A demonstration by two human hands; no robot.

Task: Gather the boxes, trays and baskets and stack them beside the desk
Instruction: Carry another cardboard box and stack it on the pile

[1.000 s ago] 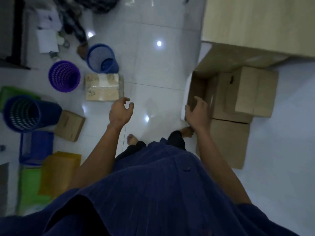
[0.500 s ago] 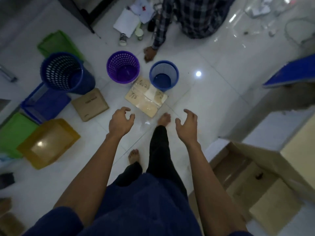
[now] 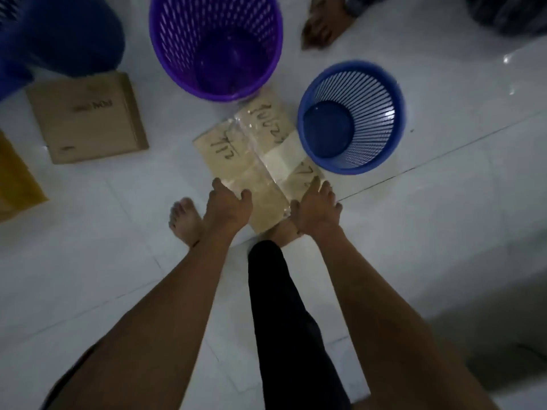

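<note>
A flat cardboard box sealed with clear tape and marked with handwriting [image 3: 254, 161] lies on the white tiled floor between the baskets. My left hand [image 3: 228, 204] holds its near left edge, thumb on top. My right hand [image 3: 316, 208] holds the near right edge, its fingers down the side. The box is still on the floor. A purple mesh basket [image 3: 216, 45] stands upright just behind it, and a smaller blue basket [image 3: 352, 116] stands at its right side. A second brown cardboard box [image 3: 88, 116] lies to the left.
A large dark blue basket [image 3: 59, 34] lies at the top left, and a yellow tray [image 3: 14, 179] is at the left edge. Another person's hand [image 3: 322, 25] rests on the floor behind the baskets. My bare foot [image 3: 186, 220] stands left of the box.
I have stepped and bent towards the floor items. Both hands, spread in the air before, have come down onto the near edges of the taped box.
</note>
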